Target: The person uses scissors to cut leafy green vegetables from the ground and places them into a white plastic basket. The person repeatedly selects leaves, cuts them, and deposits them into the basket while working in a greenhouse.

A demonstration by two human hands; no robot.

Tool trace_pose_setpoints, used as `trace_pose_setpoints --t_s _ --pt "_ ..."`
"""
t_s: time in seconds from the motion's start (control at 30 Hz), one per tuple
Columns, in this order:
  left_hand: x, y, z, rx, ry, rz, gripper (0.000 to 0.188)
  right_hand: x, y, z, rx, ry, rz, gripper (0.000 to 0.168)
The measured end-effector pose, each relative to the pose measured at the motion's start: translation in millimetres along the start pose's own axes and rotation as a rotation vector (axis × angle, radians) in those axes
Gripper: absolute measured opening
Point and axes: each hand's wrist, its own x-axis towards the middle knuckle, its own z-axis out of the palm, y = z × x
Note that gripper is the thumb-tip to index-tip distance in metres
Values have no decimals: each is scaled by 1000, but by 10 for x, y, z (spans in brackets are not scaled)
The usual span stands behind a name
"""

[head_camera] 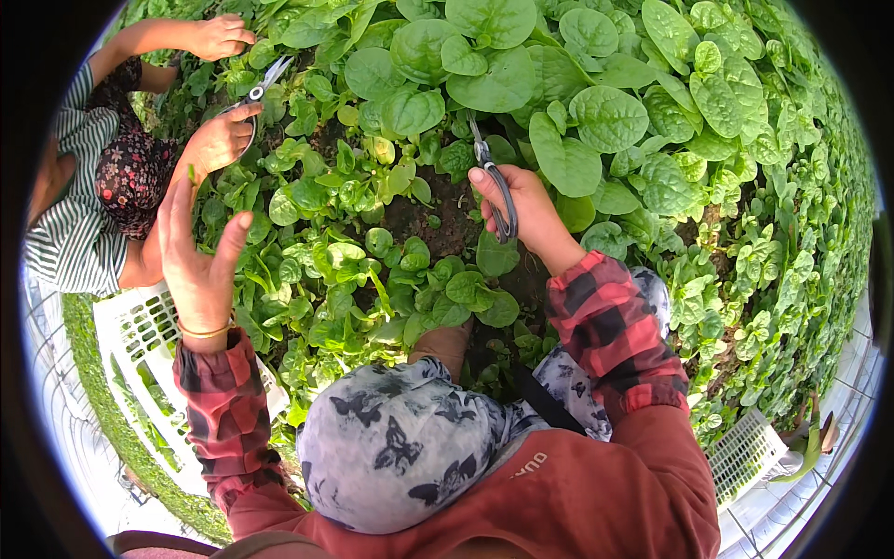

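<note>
My right hand [520, 206] holds a pair of scissors [497, 185] with dark handles, their blades pointing up into the broad leaves of a leafy green plant [492, 80]. Raised at the left, my left hand [202, 258] has its fingers spread and holds nothing plain to see; a small green scrap shows by a fingertip. Smaller leafy plants [412, 258] grow between my hands, with dark soil [436, 223] showing among them.
A co-worker in a striped shirt [77, 244] sits at the left, holding scissors [269, 80]. A white plastic crate [143, 412] with greens inside stands beside my left arm. Another white crate [747, 454] and a person [807, 447] are at the lower right.
</note>
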Motion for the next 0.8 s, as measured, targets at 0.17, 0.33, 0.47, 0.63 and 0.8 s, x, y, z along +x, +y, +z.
trace_pose_setpoints --t_s 0.17,0.33,0.47,0.63,0.8 --pt "634 862 1503 -302 -190 59 66 96 79 309 225 -73 47 55" --pt "799 512 2028 -735 -66 -424 26 22 129 295 332 -172 138 58" --pt "659 335 1996 -1161 -63 -814 24 123 16 160 523 -269 211 64" --pt "532 278 1957 -1215 -28 -827 25 354 -40 246 738 -344 256 64" --pt "485 284 1943 -1216 -4 -739 31 354 25 334 794 -280 214 57"
